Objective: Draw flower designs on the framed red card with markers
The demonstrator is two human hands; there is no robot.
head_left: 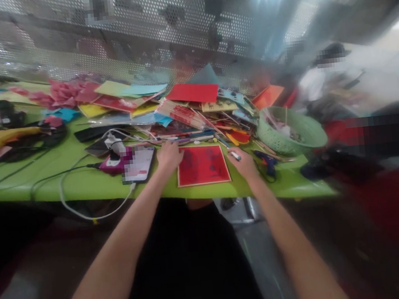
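A square red card (203, 165) with dark markings and a pale border lies flat on the green table. My left hand (169, 156) rests at its upper left edge, thumb towards the card and apart from the fingers, with nothing seen in it. On the other side, my right hand (245, 163) is closed around a marker (235, 155) with a pale and dark barrel, just right of the card. Blur hides the finer markings on the card.
Behind the card spreads a heap of coloured paper (192, 93) and pens. A green basket (289, 133) and a glue gun (267, 162) are at the right. Left are a phone (143, 164), a purple power strip (116, 163) and cables. A person (315, 82) is at far right.
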